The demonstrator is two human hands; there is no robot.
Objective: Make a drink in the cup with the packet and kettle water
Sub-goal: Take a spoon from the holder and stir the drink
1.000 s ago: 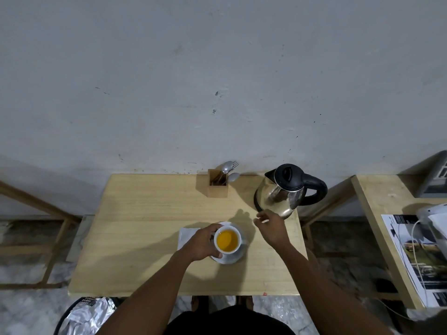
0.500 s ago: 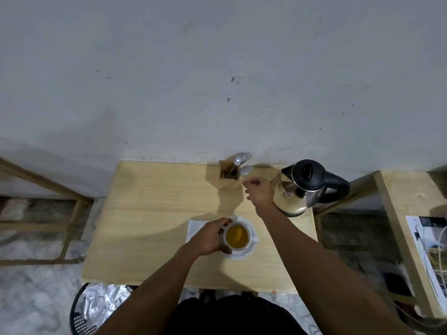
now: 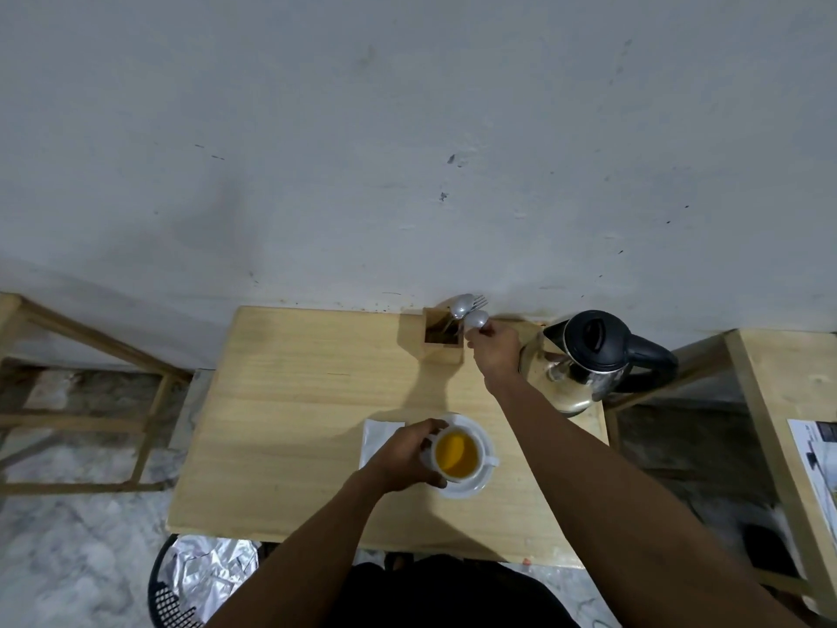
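Wooden table (image 3: pixel 281 401) against a scuffed white wall: white cup (image 3: pixel 457 455) of amber-yellow liquid sits on its saucer (image 3: pixel 475 489) near the front edge. Left hand (image 3: pixel 403 460) wraps the cup's side; right hand (image 3: pixel 496 351), arm outstretched, pinches a spoon (image 3: pixel 476 319) at the wooden cutlery holder (image 3: pixel 441 339), beside the steel kettle (image 3: pixel 584 360).

It looked like a plain room in a home, fitted out as a makeshift tea corner: a small bare wooden table (image 3: pixel 290 401) stood against a scuffed, stained white wall (image 3: pixel 407 151) on a marbled floor (image 3: pixel 68 559). A steel electric kettle (image 3: pixel 589 360) and a wooden cutlery holder (image 3: pixel 441 339) sat on it, with a foil-lined bin (image 3: pixel 204 577) below
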